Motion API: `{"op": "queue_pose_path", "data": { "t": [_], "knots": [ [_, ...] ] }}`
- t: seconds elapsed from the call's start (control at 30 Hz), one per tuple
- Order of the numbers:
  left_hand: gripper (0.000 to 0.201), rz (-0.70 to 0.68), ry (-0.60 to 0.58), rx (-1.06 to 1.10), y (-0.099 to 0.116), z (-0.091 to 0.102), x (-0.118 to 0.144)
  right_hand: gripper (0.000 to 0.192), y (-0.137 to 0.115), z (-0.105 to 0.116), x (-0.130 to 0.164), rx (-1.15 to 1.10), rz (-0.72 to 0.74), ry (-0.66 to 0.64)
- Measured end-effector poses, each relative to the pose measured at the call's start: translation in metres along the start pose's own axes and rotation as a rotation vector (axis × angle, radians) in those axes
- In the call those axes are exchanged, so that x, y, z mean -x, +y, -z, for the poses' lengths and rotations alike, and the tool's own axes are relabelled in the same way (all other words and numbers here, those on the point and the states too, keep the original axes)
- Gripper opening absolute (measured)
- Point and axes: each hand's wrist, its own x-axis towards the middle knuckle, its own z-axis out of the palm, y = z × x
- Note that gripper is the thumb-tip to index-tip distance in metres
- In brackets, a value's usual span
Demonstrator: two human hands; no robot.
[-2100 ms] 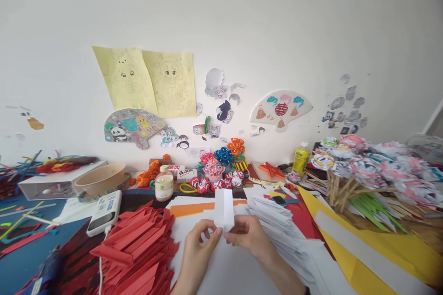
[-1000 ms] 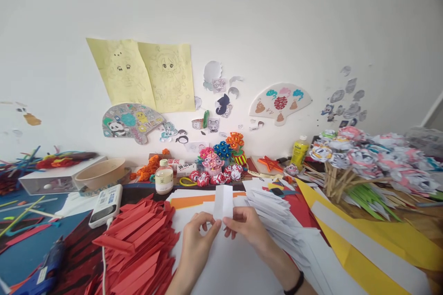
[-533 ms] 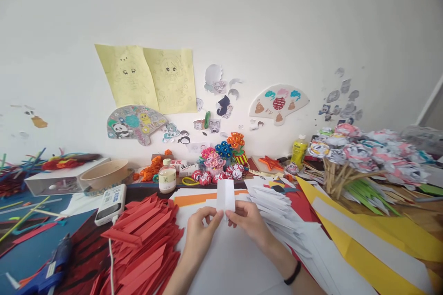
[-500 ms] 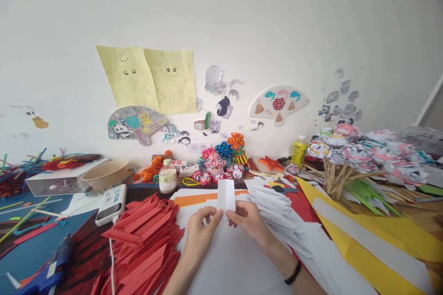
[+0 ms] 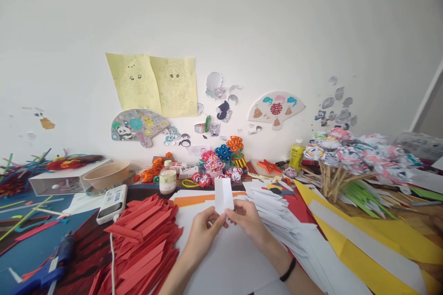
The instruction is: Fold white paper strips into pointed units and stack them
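Observation:
Both of my hands hold a small folded white paper strip (image 5: 223, 194) upright above the white sheets (image 5: 235, 258) on the table. My left hand (image 5: 204, 233) pinches its lower left corner between thumb and fingers. My right hand (image 5: 248, 221), with a black band on the wrist, pinches the lower right corner. A heap of folded red paper pieces (image 5: 145, 239) lies just left of my left hand. A stack of folded white paper pieces (image 5: 277, 212) lies just right of my right hand.
A white power bank (image 5: 111, 197), a blue glue gun (image 5: 44, 273), a bowl (image 5: 105, 174) and a small bottle (image 5: 168, 177) sit at the left. Paper flower balls (image 5: 221, 166), a yellow glue bottle (image 5: 296, 154), paper flowers on sticks (image 5: 360, 156) and yellow sheets (image 5: 374, 244) lie behind and right.
The white strip has tilted slightly and my fingers have shifted along its lower edge. The view has drifted a little, so the table and wall sit lower and further right.

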Motion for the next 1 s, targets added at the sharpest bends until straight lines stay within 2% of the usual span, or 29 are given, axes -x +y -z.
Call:
{"op": "queue_pose_path", "data": {
  "t": [0.27, 0.37, 0.5, 0.63, 0.8, 1.0],
  "knots": [
    [0.037, -0.027, 0.003, 0.056, 0.002, -0.003, 0.003, 0.024, -0.008, -0.004, 0.004, -0.043, 0.023, 0.0],
    [0.036, -0.027, -0.041, 0.071, 0.004, -0.004, 0.004, 0.024, -0.007, -0.002, 0.004, -0.048, 0.023, 0.03],
    [0.036, -0.053, -0.007, 0.009, 0.004, -0.004, 0.005, 0.026, -0.003, -0.001, 0.002, -0.047, 0.021, 0.044],
    [0.037, -0.027, -0.046, 0.024, 0.002, -0.001, 0.003, 0.03, 0.001, 0.0, 0.001, -0.036, -0.004, 0.051],
    [0.038, -0.057, 0.076, -0.001, -0.001, 0.004, 0.002, 0.03, 0.003, -0.001, 0.001, -0.057, -0.035, 0.013],
    [0.041, -0.015, 0.029, 0.045, 0.001, 0.001, 0.003, 0.027, 0.001, 0.0, 0.002, -0.072, -0.015, 0.035]
  ]
}}
